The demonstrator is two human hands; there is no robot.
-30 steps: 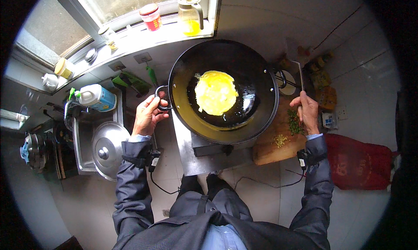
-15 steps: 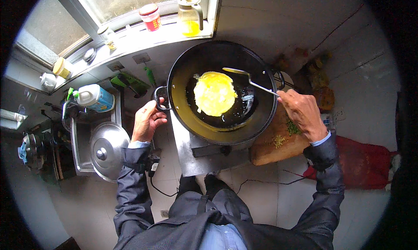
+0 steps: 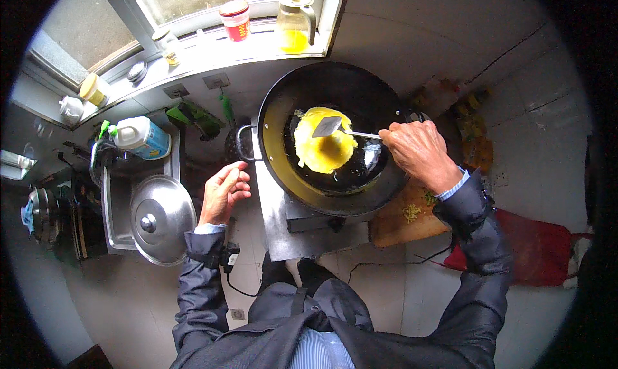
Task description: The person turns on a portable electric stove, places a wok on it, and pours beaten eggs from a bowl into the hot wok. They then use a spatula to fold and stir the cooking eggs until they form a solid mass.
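Observation:
My right hand [image 3: 418, 151] grips the handle of a metal spatula [image 3: 329, 126]. The spatula's flat blade is over a round yellow egg pancake [image 3: 312, 152] and throws a shadow on it; whether blade and egg touch, I cannot tell. The pancake lies in a large black wok [image 3: 283, 176] with oil on its bottom. Just below the wok's left loop handle [image 3: 243, 144], my left hand [image 3: 225, 190] holds nothing, its fingers loosely curled and apart from the handle.
Under the wok stands a stove [image 3: 283, 230]. At its right lies a cutting board [image 3: 386, 232] with chopped ginger-like bits [image 3: 411, 212] and greens. Left is a sink [image 3: 119, 230] with a steel lid [image 3: 161, 205] and a white-blue bottle [image 3: 147, 139]. Jars and a pitcher [image 3: 296, 25] line the windowsill.
My left hand has let go of the wok's handle and dropped slightly. My right hand has moved left, bringing the spatula blade from beside the pancake to over it.

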